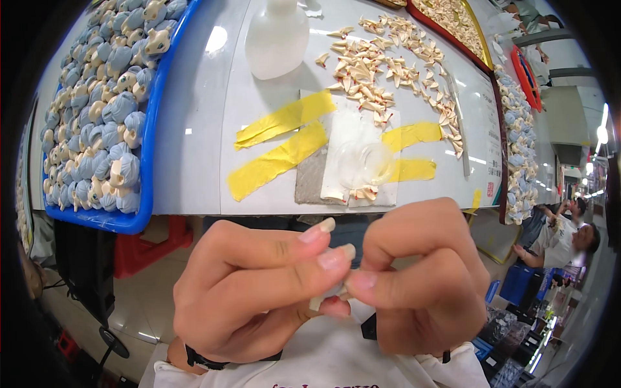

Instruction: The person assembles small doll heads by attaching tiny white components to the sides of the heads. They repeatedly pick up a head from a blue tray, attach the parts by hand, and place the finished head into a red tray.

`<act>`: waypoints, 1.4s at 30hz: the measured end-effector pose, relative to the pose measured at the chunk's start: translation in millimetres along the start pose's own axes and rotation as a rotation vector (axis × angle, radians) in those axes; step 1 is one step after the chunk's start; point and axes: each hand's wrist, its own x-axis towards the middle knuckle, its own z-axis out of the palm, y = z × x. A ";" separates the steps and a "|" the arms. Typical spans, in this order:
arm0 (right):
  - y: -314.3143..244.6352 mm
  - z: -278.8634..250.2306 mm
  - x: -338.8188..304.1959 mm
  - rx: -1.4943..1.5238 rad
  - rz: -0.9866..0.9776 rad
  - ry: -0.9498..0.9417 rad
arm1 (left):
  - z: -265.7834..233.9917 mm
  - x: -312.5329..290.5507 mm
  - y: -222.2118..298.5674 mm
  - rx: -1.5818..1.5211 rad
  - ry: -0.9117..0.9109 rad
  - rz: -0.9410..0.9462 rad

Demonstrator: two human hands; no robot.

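Close to my body, below the table edge, both hands meet fingertip to fingertip. My left hand (249, 291) is closed, pinching a small blue-and-cream figurine head (334, 291) that is mostly hidden by the fingers. From the other side my right hand (427, 278) is closed in a pinch at the same piece; whether it grips the head or a tiny part against it is hidden. Beyond the hands, a clear round dish (365, 163) sits on a white cloth pad (339, 139), with a few small cream pointed pieces (364, 193) at the pad's near edge.
At left stands a blue tray (145, 161) full of blue-and-cream figurine heads. Cream pointed pieces with red tips (362, 71) lie scattered at the back. Yellow tape strips (278, 160) flank the pad. A translucent bottle (277, 42) stands behind. Another person (563, 242) is far right.
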 end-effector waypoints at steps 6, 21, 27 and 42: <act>19.7 -21.6 10.3 -0.005 0.026 0.025 | -3.6 1.5 -16.5 -0.060 -0.003 -0.076; 114.2 -75.3 95.1 -0.556 0.243 -0.506 | -18.7 -6.9 -23.7 -0.111 0.103 -0.154; 117.9 -84.4 87.7 -0.550 0.120 -0.280 | -15.8 -2.8 -23.6 -0.190 0.124 -0.201; 60.1 -110.1 -28.9 -0.171 0.560 0.446 | -9.9 -2.1 -18.6 -0.270 0.048 -0.211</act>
